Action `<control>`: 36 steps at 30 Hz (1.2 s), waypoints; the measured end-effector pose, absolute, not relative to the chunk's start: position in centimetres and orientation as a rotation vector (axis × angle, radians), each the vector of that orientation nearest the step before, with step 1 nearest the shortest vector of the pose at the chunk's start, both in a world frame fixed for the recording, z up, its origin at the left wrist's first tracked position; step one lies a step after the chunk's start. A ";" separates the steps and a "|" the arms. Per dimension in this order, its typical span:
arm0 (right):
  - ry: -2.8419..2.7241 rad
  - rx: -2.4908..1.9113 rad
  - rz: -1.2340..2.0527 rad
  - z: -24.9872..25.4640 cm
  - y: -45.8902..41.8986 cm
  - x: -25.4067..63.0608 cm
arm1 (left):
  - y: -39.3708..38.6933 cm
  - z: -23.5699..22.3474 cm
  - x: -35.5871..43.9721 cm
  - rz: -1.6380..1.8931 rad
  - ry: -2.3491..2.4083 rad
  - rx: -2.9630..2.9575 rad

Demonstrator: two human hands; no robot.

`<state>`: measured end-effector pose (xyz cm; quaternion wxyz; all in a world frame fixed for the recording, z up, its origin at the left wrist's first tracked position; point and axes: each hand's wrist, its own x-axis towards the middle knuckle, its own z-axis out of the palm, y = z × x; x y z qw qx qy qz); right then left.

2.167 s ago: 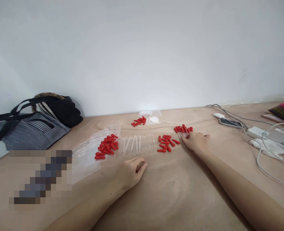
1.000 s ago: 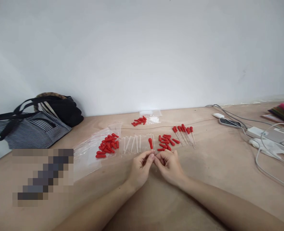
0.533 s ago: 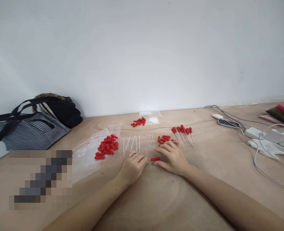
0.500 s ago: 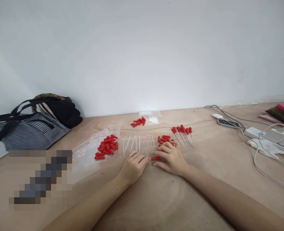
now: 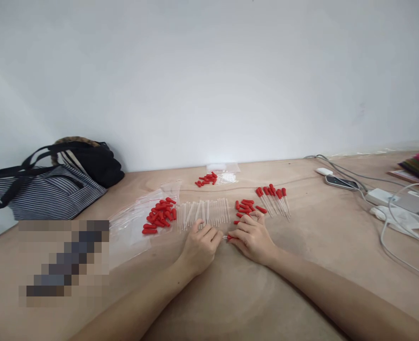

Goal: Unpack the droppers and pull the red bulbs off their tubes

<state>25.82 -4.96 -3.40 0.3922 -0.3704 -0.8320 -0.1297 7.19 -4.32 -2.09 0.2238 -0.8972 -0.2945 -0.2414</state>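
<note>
My left hand [image 5: 202, 246] is closed around a clear glass dropper tube [image 5: 225, 237], whose end pokes out toward the right. Facing it, my right hand [image 5: 254, 239] pinches a red rubber bulb [image 5: 230, 238] at that tube end; how far the bulb sits on the tube is hidden by the fingers. Just beyond my right hand is a small pile of loose red bulbs [image 5: 245, 206]. A row of clear tubes [image 5: 214, 211] lies past my left hand. To the right of the pile, several droppers with red bulbs [image 5: 275, 199] lie side by side.
More red bulbs [image 5: 158, 218] rest on clear plastic bags [image 5: 133, 237] at left. Farther back lie small red bulbs [image 5: 206, 179] and thin tubes [image 5: 227, 177]. A striped bag [image 5: 56, 194] stands at far left; a power strip [image 5: 379, 196] with cables is at right.
My right hand's fingers have closed on the red bulb, which was lying by the tube end with the hand open over it. My left hand keeps the tube.
</note>
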 end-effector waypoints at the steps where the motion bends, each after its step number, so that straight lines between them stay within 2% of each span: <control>1: -2.109 -0.938 -0.341 -3.4 -5.0 25.8 | -4.3 -2.1 7.2 -0.666 -0.813 -2.475; 10: -2.105 -1.051 -0.340 -3.3 -5.2 26.4 | -4.2 -2.2 6.7 -0.675 -0.895 -2.466; 18: -1.818 -1.510 -0.320 -2.7 -2.9 29.4 | -2.5 0.5 6.8 -0.961 -1.310 -2.609; 23: -1.740 -1.684 -0.285 -3.2 -1.4 31.1 | 0.4 3.3 9.1 -0.604 -1.880 -2.685; 29: -1.520 -1.961 -0.227 -2.4 -0.9 34.3 | 2.9 2.9 11.1 -0.379 -2.016 -2.591; 36: -1.394 -2.310 -0.045 -1.8 -0.3 36.9 | 3.3 2.0 11.6 -0.282 -1.986 -2.466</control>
